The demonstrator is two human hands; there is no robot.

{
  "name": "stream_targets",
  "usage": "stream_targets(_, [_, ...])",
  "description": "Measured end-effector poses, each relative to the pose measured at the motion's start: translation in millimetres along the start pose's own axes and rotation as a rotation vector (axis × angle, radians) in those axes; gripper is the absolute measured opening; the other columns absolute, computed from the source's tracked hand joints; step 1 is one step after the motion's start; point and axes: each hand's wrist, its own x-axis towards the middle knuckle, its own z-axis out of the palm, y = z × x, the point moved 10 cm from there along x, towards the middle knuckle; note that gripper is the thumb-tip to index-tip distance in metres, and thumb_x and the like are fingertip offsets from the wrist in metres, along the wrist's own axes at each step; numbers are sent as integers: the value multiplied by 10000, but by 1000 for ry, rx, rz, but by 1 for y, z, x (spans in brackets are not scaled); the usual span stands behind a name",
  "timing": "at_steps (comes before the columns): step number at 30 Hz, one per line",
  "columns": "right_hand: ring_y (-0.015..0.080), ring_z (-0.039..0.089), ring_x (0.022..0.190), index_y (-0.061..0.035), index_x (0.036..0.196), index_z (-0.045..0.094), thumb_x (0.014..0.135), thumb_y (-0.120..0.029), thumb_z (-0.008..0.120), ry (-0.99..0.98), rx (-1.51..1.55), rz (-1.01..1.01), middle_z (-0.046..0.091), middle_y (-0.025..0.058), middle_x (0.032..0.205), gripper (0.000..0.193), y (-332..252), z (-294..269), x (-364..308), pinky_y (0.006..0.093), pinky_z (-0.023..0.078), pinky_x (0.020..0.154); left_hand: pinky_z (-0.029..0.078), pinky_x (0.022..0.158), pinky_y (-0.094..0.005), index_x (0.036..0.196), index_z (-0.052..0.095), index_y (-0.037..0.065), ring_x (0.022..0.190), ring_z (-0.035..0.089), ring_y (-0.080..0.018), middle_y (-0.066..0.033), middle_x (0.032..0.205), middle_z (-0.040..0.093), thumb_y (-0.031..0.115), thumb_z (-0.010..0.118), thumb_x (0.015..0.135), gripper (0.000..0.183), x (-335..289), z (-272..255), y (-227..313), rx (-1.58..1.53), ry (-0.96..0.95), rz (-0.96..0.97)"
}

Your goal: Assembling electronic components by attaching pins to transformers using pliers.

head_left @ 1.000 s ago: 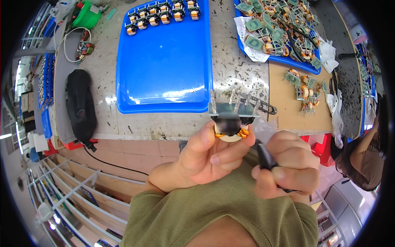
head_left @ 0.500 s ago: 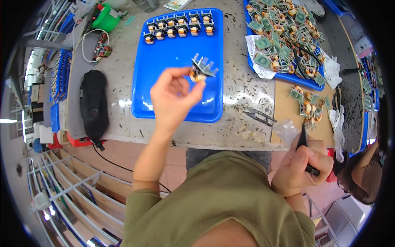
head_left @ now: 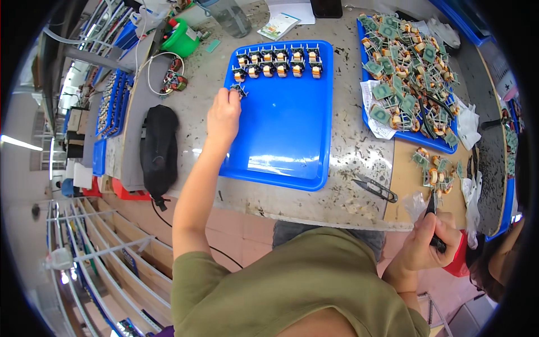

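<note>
At the left side of the blue tray [head_left: 275, 135], my left hand [head_left: 224, 115] pinches a small circuit board with a coil [head_left: 241, 91]; the fingers partly cover it. It is at the left end of a third row, just below two rows of similar coil boards [head_left: 281, 70]. My right hand [head_left: 426, 244] is closed around a slim black tool [head_left: 431, 205], tweezer-like, with its tip pointing away from me. Its tip is near a few loose coil boards [head_left: 435, 175] on a brown board [head_left: 401, 168].
A second blue tray [head_left: 432, 143], heaped with green coil boards, stands at the back right. Small thread snips [head_left: 376, 190] lie between the trays. On the left are a black pouch [head_left: 159, 149] and a green container [head_left: 181, 39]. A clear plastic bag [head_left: 414, 205] lies by my right hand.
My left hand has carried the coil board left and away from me, from above the tray's middle to below the rows. The view has shifted; my right hand still grips its tool.
</note>
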Motion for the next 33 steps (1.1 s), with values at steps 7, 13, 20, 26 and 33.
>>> stream_targets(7, [124,428,520,-45,803,436,734,30,564,-38,13,18,468,84,596,163,3,6,0,264,399,544,454,556,-350,855,467,24,701,516,-264,-103,803,445,58,579,670,219,-11,1,2,-94,-17,-40])
stream_targets(13, [124,426,527,-37,796,439,732,33,562,-41,24,8,466,85,592,156,6,10,2,252,396,538,414,697,-353,927,551,73,835,452,-286,-119,980,443,69,717,522,437,10,-11,-9,-250,-11,-102])
stream_targets(20, [121,424,523,-34,800,438,732,37,561,-20,30,40,459,79,588,157,8,10,0,252,392,533,394,754,-358,834,613,92,912,406,-299,-114,1054,423,95,753,459,400,23,6,-33,-166,-59,-152])
stream_targets(26, [126,443,519,-32,811,452,742,24,554,-52,62,75,474,95,637,134,7,17,0,238,398,485,381,779,-358,886,610,98,925,388,-300,-112,1060,423,111,758,469,442,23,5,-46,-157,-44,-170])
stream_targets(33, [250,568,818,30,991,482,767,1,521,-161,597,434,529,184,933,229,51,62,-21,304,455,739,319,832,-365,981,504,58,1005,402,-275,-101,1057,468,202,693,613,438,1,-73,152,-1099,-273,181])
